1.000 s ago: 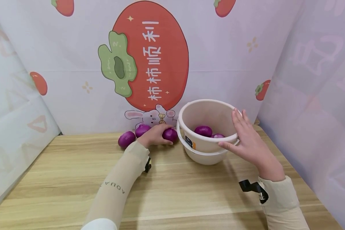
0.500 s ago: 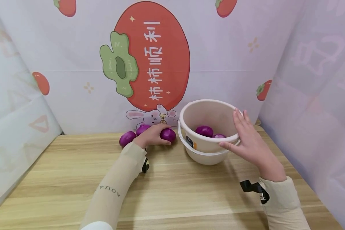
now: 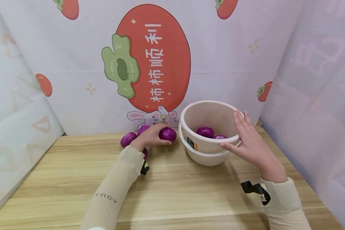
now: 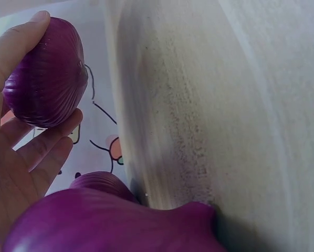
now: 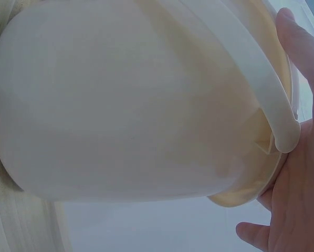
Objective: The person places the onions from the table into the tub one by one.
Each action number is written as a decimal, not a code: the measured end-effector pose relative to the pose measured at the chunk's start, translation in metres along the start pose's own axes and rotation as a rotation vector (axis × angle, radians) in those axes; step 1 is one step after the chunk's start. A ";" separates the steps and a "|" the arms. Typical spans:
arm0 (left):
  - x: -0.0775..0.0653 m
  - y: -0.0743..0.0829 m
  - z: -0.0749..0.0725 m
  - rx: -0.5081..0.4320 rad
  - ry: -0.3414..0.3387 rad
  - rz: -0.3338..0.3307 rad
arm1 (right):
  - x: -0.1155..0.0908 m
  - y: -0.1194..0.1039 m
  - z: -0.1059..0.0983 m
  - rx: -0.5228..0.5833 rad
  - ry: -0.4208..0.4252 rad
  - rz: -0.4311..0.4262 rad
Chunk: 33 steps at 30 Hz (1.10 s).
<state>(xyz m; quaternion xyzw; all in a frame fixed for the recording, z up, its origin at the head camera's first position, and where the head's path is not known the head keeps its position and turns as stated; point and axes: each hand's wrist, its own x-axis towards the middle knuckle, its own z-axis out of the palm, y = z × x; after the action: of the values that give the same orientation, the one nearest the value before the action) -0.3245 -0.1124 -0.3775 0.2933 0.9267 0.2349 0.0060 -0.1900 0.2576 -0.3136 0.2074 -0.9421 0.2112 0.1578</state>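
My left hand (image 3: 153,136) grips a red onion (image 3: 167,135) between thumb and fingers, just left of the bucket; the left wrist view shows this onion (image 4: 52,73) from the side. More red onions (image 3: 128,140) lie by that hand and wrist, some partly hidden. A pale plastic bucket (image 3: 208,159) stands upright, with red onions (image 3: 205,132) visible inside. My right hand (image 3: 251,143) rests against the bucket's right rim, fingers extended and thumb spread towards the front. In the right wrist view, the bucket's handle (image 5: 251,68) hangs beside the palm.
The wooden table (image 3: 189,198) runs back to a printed cloth backdrop (image 3: 218,64). Cloth side walls (image 3: 319,111) border the table left and right. The bucket stands near the back wall.
My left hand has drawn slightly left with the onion, away from the bucket. Another onion has come into sight under the left wrist. The right hand stays on the rim.
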 end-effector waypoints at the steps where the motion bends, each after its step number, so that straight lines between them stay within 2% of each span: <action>1: -0.002 0.001 0.000 -0.003 0.004 0.000 | 0.000 0.000 0.000 0.001 0.001 0.000; 15: -0.014 0.015 -0.011 -0.048 0.034 0.016 | 0.000 0.000 0.000 -0.003 0.002 -0.001; 25: -0.021 0.017 -0.012 -0.023 0.067 0.073 | 0.001 -0.001 -0.001 0.008 0.008 -0.011; 33: -0.027 0.019 -0.015 -0.045 0.140 0.076 | 0.000 -0.001 -0.001 0.010 0.005 -0.006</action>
<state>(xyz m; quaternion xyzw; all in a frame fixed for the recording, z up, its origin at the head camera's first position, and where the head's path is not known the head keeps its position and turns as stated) -0.2938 -0.1199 -0.3594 0.3111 0.9075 0.2756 -0.0610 -0.1898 0.2567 -0.3125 0.2105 -0.9400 0.2161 0.1596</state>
